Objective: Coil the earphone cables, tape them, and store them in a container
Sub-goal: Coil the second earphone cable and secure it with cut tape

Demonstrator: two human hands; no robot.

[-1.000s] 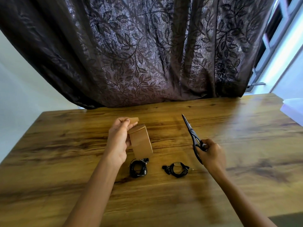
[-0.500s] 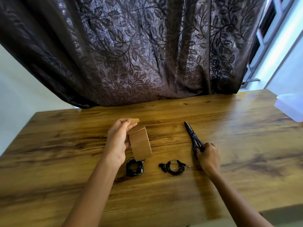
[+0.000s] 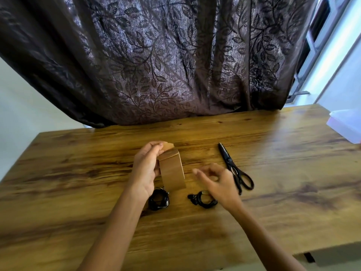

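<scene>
Over the table (image 3: pixel 78 173), left hand (image 3: pixel 145 173) grips the tape roll (image 3: pixel 172 171); right hand (image 3: pixel 218 182) hovers loose and empty beside scissors (image 3: pixel 232 169).

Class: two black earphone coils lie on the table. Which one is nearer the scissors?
The right coil, by the right hand and closer to the scissors. The other coil lies further left, below the tape.

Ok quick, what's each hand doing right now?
Left hand: holding the tape.
Right hand: open, holding nothing, blurred.
</scene>
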